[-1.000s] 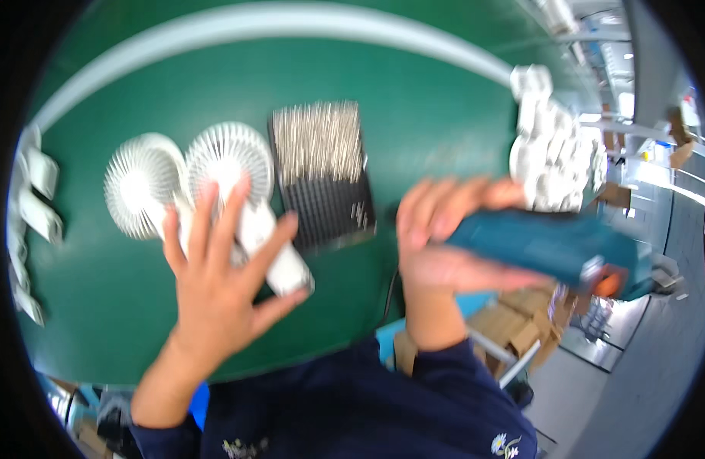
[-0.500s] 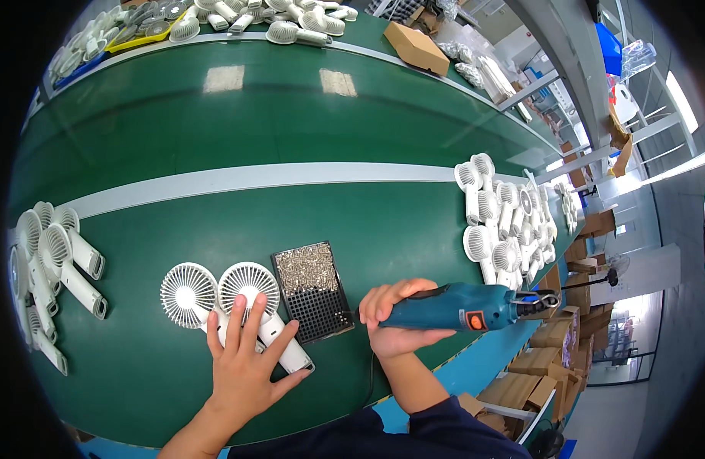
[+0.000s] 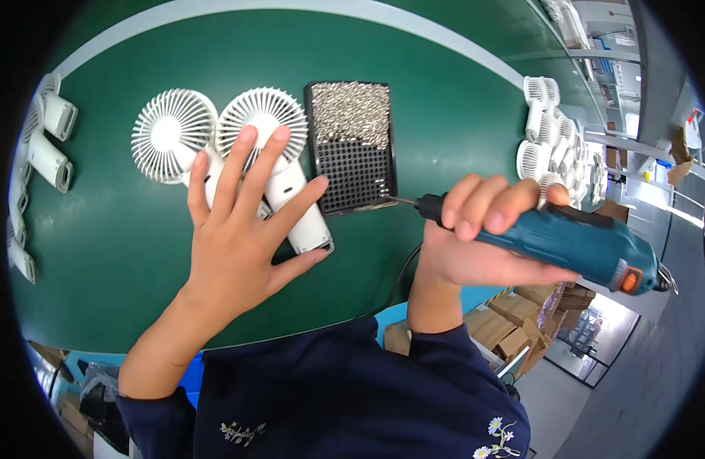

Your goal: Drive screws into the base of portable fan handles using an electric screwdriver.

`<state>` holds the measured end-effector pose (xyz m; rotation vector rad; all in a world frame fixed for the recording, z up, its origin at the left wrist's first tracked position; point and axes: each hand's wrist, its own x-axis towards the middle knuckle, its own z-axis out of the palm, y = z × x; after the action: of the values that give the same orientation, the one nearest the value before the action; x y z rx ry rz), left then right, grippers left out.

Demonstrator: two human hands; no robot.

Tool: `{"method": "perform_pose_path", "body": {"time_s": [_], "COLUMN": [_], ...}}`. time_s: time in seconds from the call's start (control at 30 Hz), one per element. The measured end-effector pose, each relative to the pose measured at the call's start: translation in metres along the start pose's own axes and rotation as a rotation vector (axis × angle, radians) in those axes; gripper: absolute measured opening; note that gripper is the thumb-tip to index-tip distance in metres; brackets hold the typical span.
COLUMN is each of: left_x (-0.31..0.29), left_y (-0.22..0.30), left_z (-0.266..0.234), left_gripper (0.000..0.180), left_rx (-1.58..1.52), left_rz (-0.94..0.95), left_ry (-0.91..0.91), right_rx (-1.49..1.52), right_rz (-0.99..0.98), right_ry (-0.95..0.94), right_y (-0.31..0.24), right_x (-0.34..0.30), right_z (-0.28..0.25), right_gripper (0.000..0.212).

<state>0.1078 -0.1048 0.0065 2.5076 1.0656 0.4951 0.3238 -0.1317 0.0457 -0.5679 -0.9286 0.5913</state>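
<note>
A hand presses down two small white fans while the other hand points a blue screwdriver at a tray of screws.

The two white fans lie side by side on the green table, round heads far, handles near. The left hand lies flat and open on their handles, fingers spread wide. Just right of the fans sits a black screw tray, with shiny screws filling its far part. The right hand is closed around a blue electric screwdriver, and its thin tip touches the near right corner of the tray. More white fans are piled far to the right, and fan handles lie at the left edge.
</note>
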Motion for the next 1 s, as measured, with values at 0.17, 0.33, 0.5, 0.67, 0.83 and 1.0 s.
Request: {"method": "perform_pose_path", "body": {"time_s": [0.17, 0.33, 0.5, 0.67, 0.83, 1.0], "left_x": [-0.003, -0.002, -0.002, -0.002, -0.003, -0.001], "left_y": [0.002, 0.002, 0.001, 0.000, 0.001, 0.001], "left_z": [0.004, 0.003, 0.003, 0.004, 0.003, 0.003], "left_gripper": [0.070, 0.072, 0.071, 0.072, 0.071, 0.071], "left_rx": [0.001, -0.007, 0.012, 0.009, 0.009, 0.007], "left_rz": [0.002, -0.006, 0.006, 0.001, -0.007, 0.000], "left_ry": [0.016, 0.007, 0.021, 0.018, 0.012, 0.019], "right_rx": [0.078, 0.199, 0.084, 0.051, 0.071, 0.069], "right_rz": [0.056, 0.116, 0.173, 0.184, 0.200, 0.178], "right_ry": [-0.131, -0.061, -0.202, -0.193, -0.212, -0.254], "right_y": [-0.013, -0.005, -0.005, -0.001, -0.002, -0.004], "right_x": [-0.020, -0.039, -0.034, -0.034, -0.034, -0.033], "right_z": [0.026, 0.033, 0.022, 0.022, 0.020, 0.015], "right_gripper": [0.070, 0.076, 0.073, 0.074, 0.075, 0.077]}}
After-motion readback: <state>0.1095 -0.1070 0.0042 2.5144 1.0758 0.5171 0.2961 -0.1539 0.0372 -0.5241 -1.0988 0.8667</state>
